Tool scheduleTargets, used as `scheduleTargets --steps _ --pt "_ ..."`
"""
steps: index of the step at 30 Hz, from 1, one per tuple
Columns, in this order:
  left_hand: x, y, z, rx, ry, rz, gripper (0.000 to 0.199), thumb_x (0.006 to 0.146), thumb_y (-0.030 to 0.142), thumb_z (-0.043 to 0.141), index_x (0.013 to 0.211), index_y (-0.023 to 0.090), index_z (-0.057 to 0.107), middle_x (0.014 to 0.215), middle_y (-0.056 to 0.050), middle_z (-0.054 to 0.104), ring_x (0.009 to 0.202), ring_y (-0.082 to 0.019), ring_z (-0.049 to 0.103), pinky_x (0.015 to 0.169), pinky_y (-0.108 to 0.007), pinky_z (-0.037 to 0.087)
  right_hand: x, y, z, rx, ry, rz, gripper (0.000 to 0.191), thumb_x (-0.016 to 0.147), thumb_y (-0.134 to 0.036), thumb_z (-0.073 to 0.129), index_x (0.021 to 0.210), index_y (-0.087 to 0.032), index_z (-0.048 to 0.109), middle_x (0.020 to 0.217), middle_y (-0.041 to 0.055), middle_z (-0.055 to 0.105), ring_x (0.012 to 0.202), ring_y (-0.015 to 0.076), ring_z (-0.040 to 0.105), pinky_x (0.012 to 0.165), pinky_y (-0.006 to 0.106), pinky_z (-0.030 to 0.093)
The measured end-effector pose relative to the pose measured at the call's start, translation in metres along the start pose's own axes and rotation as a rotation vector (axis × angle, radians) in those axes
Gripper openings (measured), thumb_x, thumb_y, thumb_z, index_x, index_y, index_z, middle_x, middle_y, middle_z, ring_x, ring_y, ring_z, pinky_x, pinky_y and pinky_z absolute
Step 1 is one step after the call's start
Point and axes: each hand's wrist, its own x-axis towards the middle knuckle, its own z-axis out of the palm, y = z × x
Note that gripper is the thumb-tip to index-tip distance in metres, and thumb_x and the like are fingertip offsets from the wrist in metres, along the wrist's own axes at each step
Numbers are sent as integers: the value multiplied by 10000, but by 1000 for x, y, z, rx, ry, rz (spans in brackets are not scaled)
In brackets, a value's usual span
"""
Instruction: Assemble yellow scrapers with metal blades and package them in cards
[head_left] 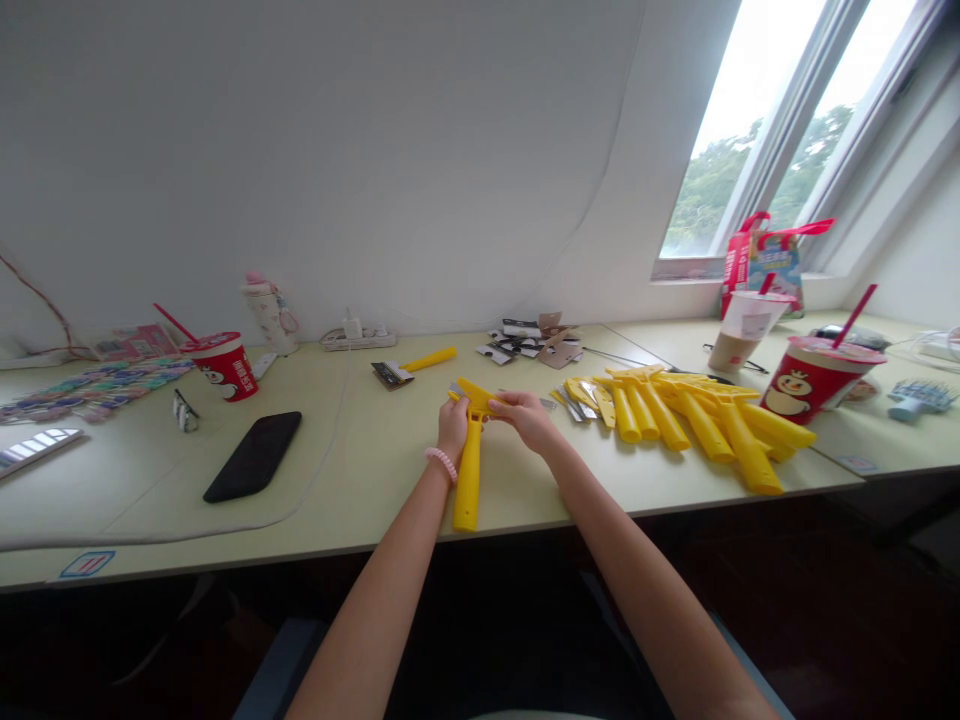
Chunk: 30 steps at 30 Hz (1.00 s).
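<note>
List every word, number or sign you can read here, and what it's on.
"11", apparently: left-hand sticker on the table's front edge.
Too blurred: characters on the left red cup; lettering on the bag.
Too small: print on the black card near the power strip; label on the pale cup; right-hand sticker.

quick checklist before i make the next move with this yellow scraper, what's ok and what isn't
1. Left hand on the yellow scraper: ok, gripping near its head.
2. Right hand on it too: ok, fingers at the head's right end.
3. Blade seated in the head: cannot tell, too small to see.
4. Black phone apart from both hands: ok, off to the left.
5. Right-hand red cup well away from the yellow handles: not ok, close beside them.
</note>
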Motion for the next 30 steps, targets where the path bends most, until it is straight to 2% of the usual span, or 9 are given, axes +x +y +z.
scheduleTargets --steps 5,7,12,14,23,30 --pt "3 -5 2 -124 -50 -65 385 735 502 426 697 135 538 560 -39 579 435 -137 536 412 -240 395 -1 -1 0 -11 61 41 182 603 -266 690 715 -123 685 743 48 660 695 149 596 775 312 483" --pt "4 -7 1 -123 -22 -86 417 729 533 427 689 134 541 565 -42 583 439 -140 545 427 -247 410 -1 -1 0 -13 86 61 156 600 -244 680 704 -128 685 750 48 663 708 150 598 787 309 480" --pt "12 -10 -6 -80 210 -26 276 694 404 517 679 132 562 583 -35 602 462 -126 562 456 -226 414 -1 -1 0 -74 124 92 110 592 -204 662 674 -132 678 730 48 660 738 158 598 775 298 477" --pt "15 -11 -9 -72 252 -16 217 686 337 513 677 129 573 582 -34 606 479 -120 567 472 -221 422 -1 -1 0 -89 125 99 100 595 -191 653 670 -129 678 731 54 658 738 158 597 766 293 477" --pt "15 -8 -11 -117 301 -68 147 683 233 465 616 133 549 539 -27 592 444 -98 546 461 -205 422 -5 -4 -1 -68 90 129 129 612 -219 688 691 -118 682 777 69 660 780 162 607 746 276 493" --pt "14 -9 -10 -99 294 -56 152 685 205 454 597 131 554 542 -28 594 437 -90 535 438 -189 405 -6 -5 0 -57 39 164 223 649 -175 674 866 -130 695 936 92 671 862 177 617 783 290 498"
